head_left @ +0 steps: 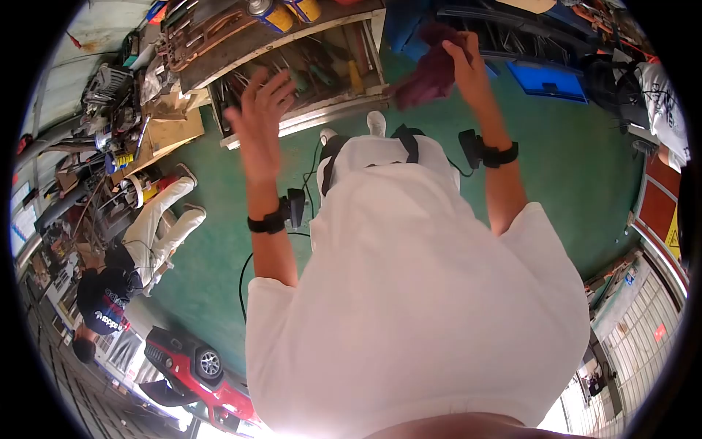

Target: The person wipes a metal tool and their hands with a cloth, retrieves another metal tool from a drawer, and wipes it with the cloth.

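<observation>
My right hand (472, 69) grips a dark maroon rag (430, 77), which hangs to the left of my fingers and is partly blurred. My left hand (262, 121) is raised with its fingers spread, holding nothing and a little smeared by motion. Behind it lies a pulled-out drawer (369, 62) of the workbench, with screwdrivers (356, 77) and other hand tools inside. Whether my left hand touches the drawer's edge I cannot tell; it appears to be above it.
Yellow-and-blue cans (272, 14) and a tool case (208, 44) sit on the bench top. At the upper right are a blue tool chest (545, 79) and a person (662, 110). Another person (110, 293) is at the left, near a red car (212, 388). A cable (243, 285) lies on the green floor.
</observation>
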A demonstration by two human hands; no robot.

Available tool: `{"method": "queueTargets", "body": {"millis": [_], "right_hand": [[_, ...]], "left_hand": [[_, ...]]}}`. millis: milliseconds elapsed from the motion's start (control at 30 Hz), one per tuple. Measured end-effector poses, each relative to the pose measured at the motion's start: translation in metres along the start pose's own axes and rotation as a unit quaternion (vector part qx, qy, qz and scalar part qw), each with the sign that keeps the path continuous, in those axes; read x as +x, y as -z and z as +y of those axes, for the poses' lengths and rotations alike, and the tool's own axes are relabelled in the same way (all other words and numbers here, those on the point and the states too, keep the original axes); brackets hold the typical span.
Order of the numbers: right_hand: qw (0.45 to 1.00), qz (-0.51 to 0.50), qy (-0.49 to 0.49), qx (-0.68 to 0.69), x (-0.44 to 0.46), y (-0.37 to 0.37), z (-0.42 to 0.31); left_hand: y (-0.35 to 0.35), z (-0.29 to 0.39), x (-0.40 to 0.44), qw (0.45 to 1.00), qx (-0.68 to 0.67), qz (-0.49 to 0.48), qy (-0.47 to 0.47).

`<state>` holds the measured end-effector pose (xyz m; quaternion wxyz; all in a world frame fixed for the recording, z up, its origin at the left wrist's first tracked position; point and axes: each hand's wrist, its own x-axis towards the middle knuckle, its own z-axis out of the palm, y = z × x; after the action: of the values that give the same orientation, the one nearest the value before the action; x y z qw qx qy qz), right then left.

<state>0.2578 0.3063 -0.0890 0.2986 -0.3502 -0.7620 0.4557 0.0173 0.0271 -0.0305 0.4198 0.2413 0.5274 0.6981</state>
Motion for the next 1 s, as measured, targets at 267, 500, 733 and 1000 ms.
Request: {"method": "queueTargets", "body": {"millis": [267,500,733,1000], "right_hand": [[0.914,-0.163,-0.337,0.156,-0.035,-0.039,-0.043],[0.912,-0.243,-0.245,0.222,-0.068,-0.100,-0.020],[0.885,-0.350,-0.308,-0.004,-0.080,-0.139,0.069],[0.942,-0.259,-0.137,-0.166,-0.074,-0.201,0.140]], "left_hand": [[-0.015,-0.080,0.005,0.900,0.304,-0.199,0.242],[-0.024,-0.128,0.025,0.942,0.185,-0.257,0.114],[0.115,-0.184,0.003,0.949,0.292,-0.089,0.079],[0.237,-0.157,-0.022,0.854,0.399,0.331,-0.048]]}}
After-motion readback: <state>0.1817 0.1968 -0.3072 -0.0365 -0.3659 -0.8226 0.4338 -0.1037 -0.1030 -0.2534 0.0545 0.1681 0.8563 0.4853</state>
